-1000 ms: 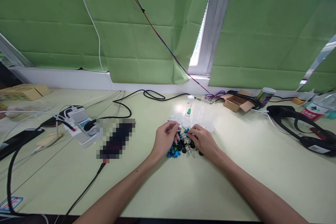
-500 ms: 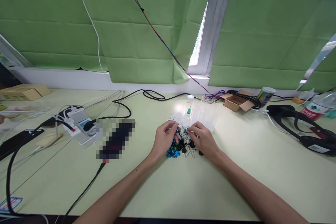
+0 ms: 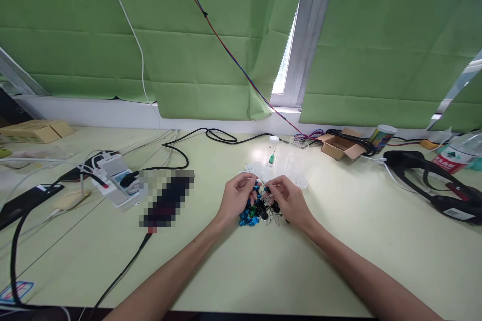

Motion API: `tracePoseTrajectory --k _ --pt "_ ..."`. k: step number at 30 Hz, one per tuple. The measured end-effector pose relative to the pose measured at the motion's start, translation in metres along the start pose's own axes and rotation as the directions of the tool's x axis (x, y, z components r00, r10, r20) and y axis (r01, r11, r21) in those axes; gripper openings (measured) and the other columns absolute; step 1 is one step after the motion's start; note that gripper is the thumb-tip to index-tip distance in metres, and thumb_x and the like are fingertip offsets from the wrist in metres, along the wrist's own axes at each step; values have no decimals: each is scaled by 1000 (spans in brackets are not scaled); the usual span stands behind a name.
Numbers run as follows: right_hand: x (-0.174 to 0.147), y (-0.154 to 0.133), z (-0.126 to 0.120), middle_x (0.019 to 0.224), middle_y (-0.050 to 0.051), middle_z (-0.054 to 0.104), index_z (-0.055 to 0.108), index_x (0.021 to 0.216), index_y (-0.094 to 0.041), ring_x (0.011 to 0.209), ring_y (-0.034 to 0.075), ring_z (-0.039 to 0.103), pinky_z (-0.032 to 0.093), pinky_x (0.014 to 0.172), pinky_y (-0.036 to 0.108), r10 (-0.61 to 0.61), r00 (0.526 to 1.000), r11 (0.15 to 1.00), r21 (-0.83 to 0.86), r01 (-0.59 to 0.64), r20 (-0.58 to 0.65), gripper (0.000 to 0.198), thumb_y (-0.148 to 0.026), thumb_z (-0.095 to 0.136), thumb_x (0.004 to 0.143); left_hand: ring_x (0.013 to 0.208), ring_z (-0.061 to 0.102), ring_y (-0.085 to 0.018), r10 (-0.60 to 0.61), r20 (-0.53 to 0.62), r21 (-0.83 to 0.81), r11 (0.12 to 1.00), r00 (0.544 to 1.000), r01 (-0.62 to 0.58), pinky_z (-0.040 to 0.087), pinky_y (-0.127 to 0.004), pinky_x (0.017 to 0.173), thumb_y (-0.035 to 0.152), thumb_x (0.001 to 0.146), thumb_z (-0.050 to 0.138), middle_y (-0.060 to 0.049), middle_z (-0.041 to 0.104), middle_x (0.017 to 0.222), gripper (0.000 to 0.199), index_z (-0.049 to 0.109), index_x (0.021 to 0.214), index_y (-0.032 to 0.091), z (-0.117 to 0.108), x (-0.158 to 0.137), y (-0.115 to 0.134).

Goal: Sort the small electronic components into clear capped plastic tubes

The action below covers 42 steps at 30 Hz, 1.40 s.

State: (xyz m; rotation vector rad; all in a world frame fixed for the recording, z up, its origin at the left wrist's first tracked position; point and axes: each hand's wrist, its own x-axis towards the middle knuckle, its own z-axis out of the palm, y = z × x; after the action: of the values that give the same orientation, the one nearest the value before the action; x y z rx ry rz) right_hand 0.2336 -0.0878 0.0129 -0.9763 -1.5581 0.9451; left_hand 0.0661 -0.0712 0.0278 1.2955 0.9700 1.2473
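Observation:
My left hand (image 3: 237,198) is pinched above the left side of a small pile. Its fingertips seem to be on a blue piece (image 3: 256,188) with a thin metal pin, though the fingers partly cover it. My right hand (image 3: 293,203), close beside it, pinches another small blue piece (image 3: 267,189) between thumb and forefinger. Below the hands lie several shiny blue pieces (image 3: 248,217), a few green ones among them, and black round pieces (image 3: 261,209) with thin metal pins. Just behind stand clear plastic containers (image 3: 297,173) and a small bottle with a white cap (image 3: 273,139) and something green inside.
A power strip (image 3: 116,180) with cables lies to the left, near a pixelated dark object (image 3: 167,203). On the right are an open cardboard box (image 3: 341,148), a can (image 3: 382,136), a black headset (image 3: 433,185) and a plastic bottle (image 3: 452,155). Green blinds (image 3: 211,60) hang behind.
My right hand has shifted slightly left, bringing its fingertips and the blue piece nearer my left hand. The left hand has stayed about where it was.

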Motion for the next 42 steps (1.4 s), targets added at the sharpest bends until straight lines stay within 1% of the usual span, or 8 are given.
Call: tracePoseTrajectory --k 5,11,17,22,28,31,38,42 --pt "2 -1 2 82 5 67 56 85 -19 69 19 69 59 65 34 94 995 969 226 -99 30 30 -48 66 86 46 51 -7 -2 15 -19 1000 1000 3 44 -24 49 44 82 67 -4 69 82 30 64 90 16 1 -1 3" --pt "3 -4 1 76 2 66 64 81 -18 70 18 69 57 72 32 165 985 931 320 -174 55 26 -43 72 83 55 57 -11 4 23 -35 999 1000 -3 49 -25 53 44 82 67 -6 69 87 31 65 90 15 2 -2 5" --pt "5 -3 0 79 1 68 69 84 -18 73 18 70 57 77 33 195 980 916 349 -197 41 24 -40 77 77 64 63 -14 3 36 -75 997 999 -1 53 -28 62 44 81 68 -7 69 91 31 66 93 15 1 -1 2" --pt "3 -1 -1 86 1 70 70 89 -20 81 19 70 56 85 34 169 984 917 358 -176 52 23 -33 80 73 65 63 -14 9 23 -61 998 1000 -7 54 -29 65 42 81 70 -7 71 91 30 66 93 15 0 0 1" --pt "3 1 -1 83 1 70 73 91 -20 73 17 68 57 75 33 129 991 941 311 -134 35 19 -32 77 77 64 62 -13 11 15 -63 998 1000 -10 53 -27 64 41 80 71 -7 71 89 28 65 90 15 1 0 3" --pt "4 2 0 83 2 71 73 93 -20 73 17 68 57 75 33 98 995 952 288 -103 34 18 -32 75 80 64 62 -13 13 17 -71 997 1000 -12 53 -28 65 40 79 71 -6 71 90 28 65 90 16 1 -1 3" --pt "0 3 1 96 5 68 73 96 -23 89 22 67 57 83 38 -13 1000 978 208 8 23 15 -32 71 84 64 63 -14 57 38 -62 997 998 -55 54 -29 67 38 82 69 -6 71 89 24 66 91 16 1 0 2" --pt "0 2 1 99 6 66 73 97 -23 89 22 67 58 83 37 -41 999 986 164 39 6 17 -33 70 84 64 63 -14 60 41 -53 997 997 -57 54 -29 67 38 82 69 -5 70 89 23 65 90 17 1 0 1"
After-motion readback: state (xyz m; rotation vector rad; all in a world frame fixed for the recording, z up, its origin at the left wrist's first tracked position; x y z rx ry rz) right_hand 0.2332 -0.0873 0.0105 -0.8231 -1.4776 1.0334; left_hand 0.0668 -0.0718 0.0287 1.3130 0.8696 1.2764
